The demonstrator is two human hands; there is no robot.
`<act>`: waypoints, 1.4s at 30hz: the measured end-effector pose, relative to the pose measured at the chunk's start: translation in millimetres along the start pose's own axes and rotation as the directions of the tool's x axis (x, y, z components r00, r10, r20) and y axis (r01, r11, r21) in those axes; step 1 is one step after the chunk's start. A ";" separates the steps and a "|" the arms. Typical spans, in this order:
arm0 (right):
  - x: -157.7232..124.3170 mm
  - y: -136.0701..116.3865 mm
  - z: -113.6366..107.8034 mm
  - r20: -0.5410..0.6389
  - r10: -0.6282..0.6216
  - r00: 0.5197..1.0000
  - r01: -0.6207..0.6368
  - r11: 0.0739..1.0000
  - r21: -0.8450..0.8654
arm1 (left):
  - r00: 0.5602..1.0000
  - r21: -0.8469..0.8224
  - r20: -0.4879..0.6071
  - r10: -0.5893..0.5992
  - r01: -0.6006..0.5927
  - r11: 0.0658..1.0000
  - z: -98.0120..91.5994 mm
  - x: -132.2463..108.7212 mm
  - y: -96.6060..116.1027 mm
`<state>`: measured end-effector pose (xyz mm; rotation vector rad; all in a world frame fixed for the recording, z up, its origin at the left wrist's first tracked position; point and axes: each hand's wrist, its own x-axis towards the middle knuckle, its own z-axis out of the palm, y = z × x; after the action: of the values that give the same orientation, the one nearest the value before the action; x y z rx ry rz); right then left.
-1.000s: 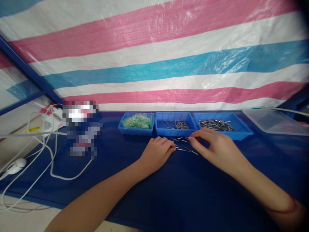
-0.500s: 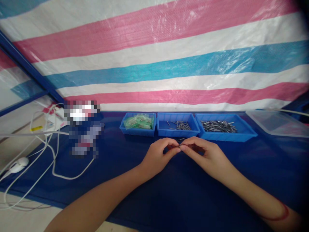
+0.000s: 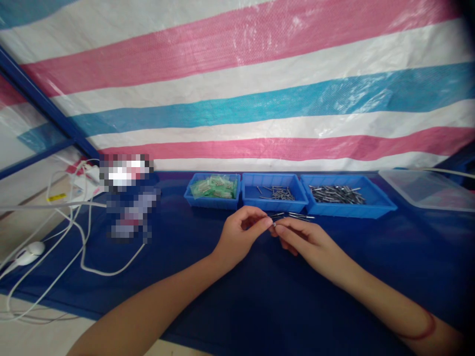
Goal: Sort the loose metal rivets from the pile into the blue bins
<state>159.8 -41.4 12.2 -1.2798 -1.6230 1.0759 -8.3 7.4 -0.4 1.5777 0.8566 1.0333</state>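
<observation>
Left hand (image 3: 241, 240) and right hand (image 3: 309, 241) meet over the counter (image 3: 260, 306), fingertips nearly touching. Left grip: thumb and index pinched on a small part (image 3: 274, 225). Right grip: same part, thumb and index from the other side, remaining fingers curled beneath. Only a bright bit of the part shows between the tips; rest is hidden by fingers, shape can't be told. Part sits in front of the mid bin (image 3: 256, 203).

Loose pins (image 3: 304, 216) lie on the counter just past the fingertips, near the bins' front walls. Three blue bins in a row along the back: left bin (image 3: 211, 202) has green packs (image 3: 215, 188), mid bin has a small heap of metal pins (image 3: 282, 194), right bin (image 3: 373, 200) a fuller heap of darker pins (image 3: 336, 194), toward its left side. Clear plastic (image 3: 426, 190) right of that. White cable (image 3: 111, 273) far left, well apart from the hands. Striped sheet (image 3: 237, 111) behind.
</observation>
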 end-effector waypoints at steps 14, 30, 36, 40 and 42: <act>-0.4 6.9 -7.7 -0.293 -0.050 0.955 0.045 0.999 -0.024 | 0.999 0.098 0.041 0.000 -0.004 0.995 -1.4 -2.1 -4.2; 11.0 26.6 -86.5 -0.433 -0.441 0.786 -0.097 0.604 -0.791 | 0.854 0.649 0.485 0.187 -0.495 0.578 0.0 -5.6 1.6; 2.4 9.8 -67.5 -0.253 -0.402 0.880 0.049 0.607 -0.793 | 0.856 0.722 0.493 0.156 -0.503 0.476 2.5 -8.0 -3.3; -4.8 2.8 -47.5 0.008 -0.232 0.973 0.153 0.617 -0.772 | 0.866 0.730 0.472 0.167 -0.489 0.476 2.3 -6.2 -2.8; -4.8 4.8 -41.4 0.076 -0.210 0.975 0.192 0.615 -0.765 | 0.876 0.745 0.454 0.161 -0.473 0.470 1.1 -4.3 -2.0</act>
<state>200.8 -39.5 20.8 -1.5531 -2.2632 0.1683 -8.9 3.6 -3.3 2.7691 0.8871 0.5351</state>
